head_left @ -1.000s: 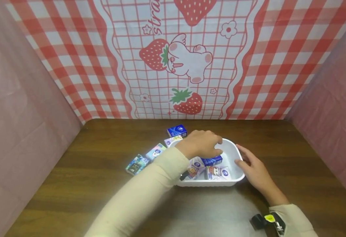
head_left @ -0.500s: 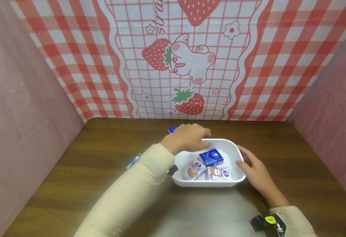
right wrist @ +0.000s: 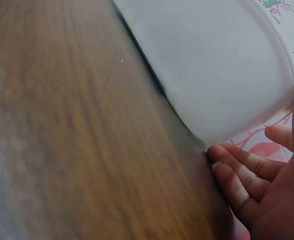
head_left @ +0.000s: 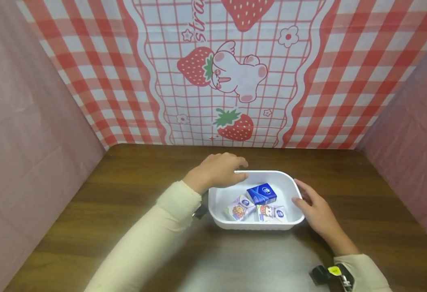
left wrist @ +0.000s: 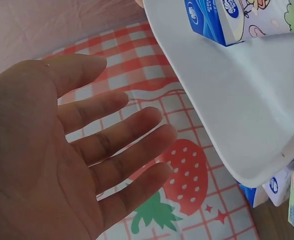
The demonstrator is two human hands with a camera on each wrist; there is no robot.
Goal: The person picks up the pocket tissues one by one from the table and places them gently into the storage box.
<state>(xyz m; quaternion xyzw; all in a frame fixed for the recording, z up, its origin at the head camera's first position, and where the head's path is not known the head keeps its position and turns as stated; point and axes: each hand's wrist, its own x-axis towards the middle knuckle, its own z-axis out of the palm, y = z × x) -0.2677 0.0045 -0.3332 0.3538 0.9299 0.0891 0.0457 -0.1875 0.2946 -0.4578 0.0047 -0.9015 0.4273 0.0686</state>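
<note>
A white plastic basin (head_left: 292, 186) stands on the table, holding a blue pocket tissue pack (head_left: 262, 194), a purple-patterned tissue pack (head_left: 240, 209) and a strawberry-patterned tissue pack (head_left: 270, 213). Over the basin's back left corner is my left hand (head_left: 217, 170). In the left wrist view this hand (left wrist: 81, 145) has its fingers spread, with nothing in the palm. On the basin's right end, my right hand (head_left: 317, 211) grips the rim, thumb on top. Its fingers (right wrist: 237, 175) touch the outer wall low down in the right wrist view.
Beyond the basin in the left wrist view lie more tissue packs (left wrist: 279, 186), partly cut off. The left arm (head_left: 155, 231) hides that part of the table in the head view. A checked strawberry cloth (head_left: 235, 73) hangs behind the wooden table (head_left: 126, 178).
My left hand has moved left, from above the basin's middle to its back left corner, uncovering the blue tissue pack. Packs left of the basin are now hidden. The right hand stays put.
</note>
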